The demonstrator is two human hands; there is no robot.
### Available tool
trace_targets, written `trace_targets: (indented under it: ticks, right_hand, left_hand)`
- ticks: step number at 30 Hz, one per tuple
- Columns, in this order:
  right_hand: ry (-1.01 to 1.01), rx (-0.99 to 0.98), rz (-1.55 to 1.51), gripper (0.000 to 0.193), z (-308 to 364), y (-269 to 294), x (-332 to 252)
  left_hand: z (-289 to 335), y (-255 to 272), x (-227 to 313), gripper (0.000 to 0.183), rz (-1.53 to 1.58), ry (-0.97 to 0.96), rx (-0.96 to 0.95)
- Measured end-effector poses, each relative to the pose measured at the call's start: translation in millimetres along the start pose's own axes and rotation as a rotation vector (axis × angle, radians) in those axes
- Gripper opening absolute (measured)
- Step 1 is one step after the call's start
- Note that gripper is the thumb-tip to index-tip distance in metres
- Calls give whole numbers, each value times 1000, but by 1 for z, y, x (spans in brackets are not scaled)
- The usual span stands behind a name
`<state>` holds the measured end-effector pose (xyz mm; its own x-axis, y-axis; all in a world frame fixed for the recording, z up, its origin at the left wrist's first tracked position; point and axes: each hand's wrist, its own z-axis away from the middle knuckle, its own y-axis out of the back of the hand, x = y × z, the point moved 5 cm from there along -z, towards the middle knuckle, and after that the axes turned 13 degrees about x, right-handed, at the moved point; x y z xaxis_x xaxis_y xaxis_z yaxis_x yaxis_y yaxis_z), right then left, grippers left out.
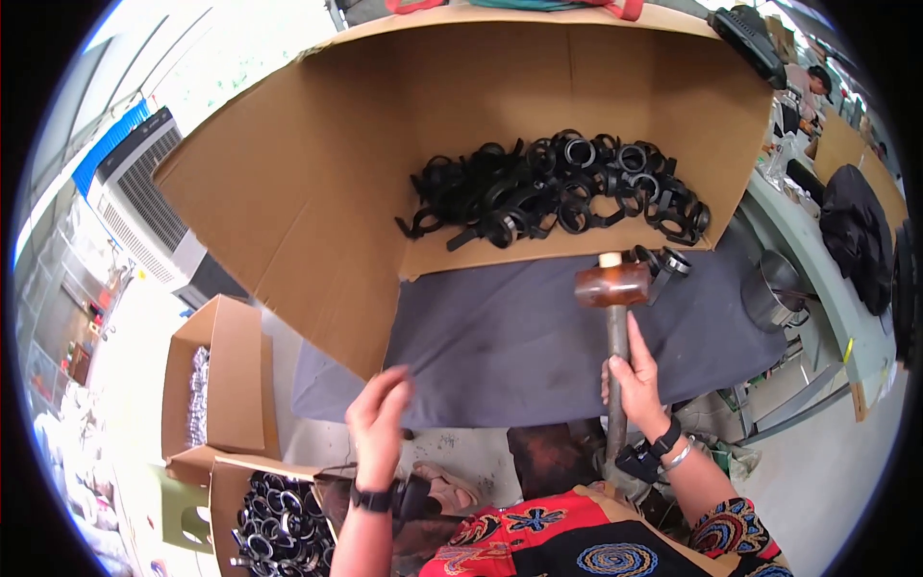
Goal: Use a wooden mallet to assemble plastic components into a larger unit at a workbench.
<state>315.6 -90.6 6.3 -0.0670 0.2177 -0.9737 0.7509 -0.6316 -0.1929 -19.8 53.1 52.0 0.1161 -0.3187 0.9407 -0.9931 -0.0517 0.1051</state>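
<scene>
My right hand [638, 383] is wrapped round the handle of a mallet [613, 286], which has a reddish-brown head and a grey shaft. The mallet stands upright in the picture, its head over the dark cloth [481, 337]. Just beside the head, one or two black ring-shaped clamps [673, 261] lie at the box's front edge. My left hand [378, 418] is raised at the cloth's near-left edge, by the box flap. Its fingers are bent and smeared by motion, and whether anything is between them does not show.
A large open cardboard box [461, 87] holds a heap of black ring clamps [567, 188]. At lower left are a carton of shiny metal parts [198, 394] and another of black rings [284, 519]. A metal pot [769, 293] stands right; an air cooler [144, 197] stands left.
</scene>
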Motion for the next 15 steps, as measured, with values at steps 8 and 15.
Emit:
trace_targets:
  ticks: [8,15]
  right_hand:
    - [12,-8,34,68,0,0,-5]
    - [46,-3,21,69,-3,3,-3]
  left_hand:
    - [-172,-218,-11,32,-730,-558,-123]
    - [-214,-246,-72,25,-1012,-372,-224]
